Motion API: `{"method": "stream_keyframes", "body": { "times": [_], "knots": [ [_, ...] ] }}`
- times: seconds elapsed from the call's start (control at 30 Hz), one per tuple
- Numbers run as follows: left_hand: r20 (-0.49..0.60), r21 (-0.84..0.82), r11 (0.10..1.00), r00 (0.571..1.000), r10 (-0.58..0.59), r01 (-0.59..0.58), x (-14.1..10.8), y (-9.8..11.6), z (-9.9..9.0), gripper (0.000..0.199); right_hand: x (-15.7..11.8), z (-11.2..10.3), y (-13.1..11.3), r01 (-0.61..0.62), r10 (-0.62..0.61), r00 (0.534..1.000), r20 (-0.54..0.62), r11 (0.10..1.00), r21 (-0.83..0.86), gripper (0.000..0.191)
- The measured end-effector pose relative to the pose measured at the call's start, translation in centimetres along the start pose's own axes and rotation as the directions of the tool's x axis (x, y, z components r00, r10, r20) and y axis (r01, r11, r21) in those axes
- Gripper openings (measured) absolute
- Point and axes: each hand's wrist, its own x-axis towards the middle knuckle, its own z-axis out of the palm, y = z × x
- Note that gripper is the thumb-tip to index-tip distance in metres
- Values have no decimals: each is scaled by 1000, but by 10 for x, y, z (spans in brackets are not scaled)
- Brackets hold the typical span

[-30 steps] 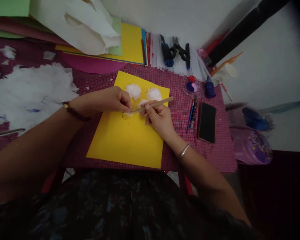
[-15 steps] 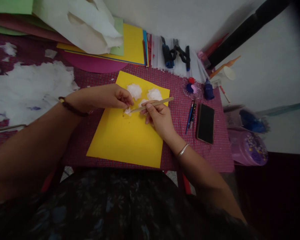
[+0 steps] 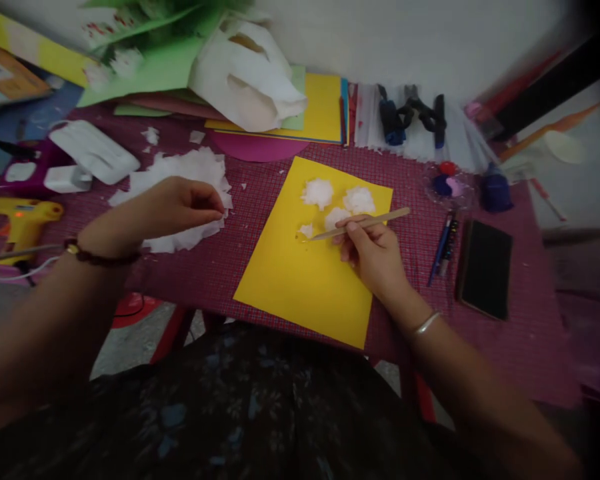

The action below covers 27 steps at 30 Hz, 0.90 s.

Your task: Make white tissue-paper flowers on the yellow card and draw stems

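Yellow sheet (image 3: 300, 287) carries small white scrap (image 3: 306, 230) — wooden stick (image 3: 330, 232) tip just beside it. Right hand (image 3: 375, 257) clamped on stick; left hand (image 3: 185, 203) over white pile (image 3: 195, 167), can't tell whether pinching. We judge scrap-placing step — next calls for light pinch.

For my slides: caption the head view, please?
Right hand holding a wooden stick over yellow paper with white tufts; left hand near white scraps.
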Motion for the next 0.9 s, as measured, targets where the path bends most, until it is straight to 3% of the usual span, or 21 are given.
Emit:
{"method": "stream_keyframes", "body": {
  "times": [0.13,0.27,0.37,0.47,0.67,0.9],
  "knots": [
    [-185,123,988,980,-69,93,-29,-5,13,27,-1,-2,0,-15,16,1000,-20,999,34,31],
    [-342,182,982,939,23,43,-48,-5,40,31,-1,-4,0,-18,20,999,-38,999,47,31],
    [-456,216,976,886,83,20,-48,-8,50,25,0,-4,-1,-7,8,999,-41,1000,30,30],
    [-551,264,964,827,115,42,-37,-10,43,20,0,-4,-3,-8,8,999,-44,1000,17,30],
    [-425,513,857,878,219,35,-4,-18,33,27,1,-5,-5,5,-4,999,-53,1000,15,29],
    [-413,416,909,897,157,32,5,-33,26,32,1,-6,-4,1,0,999,-49,1000,20,29]
  ]
}}
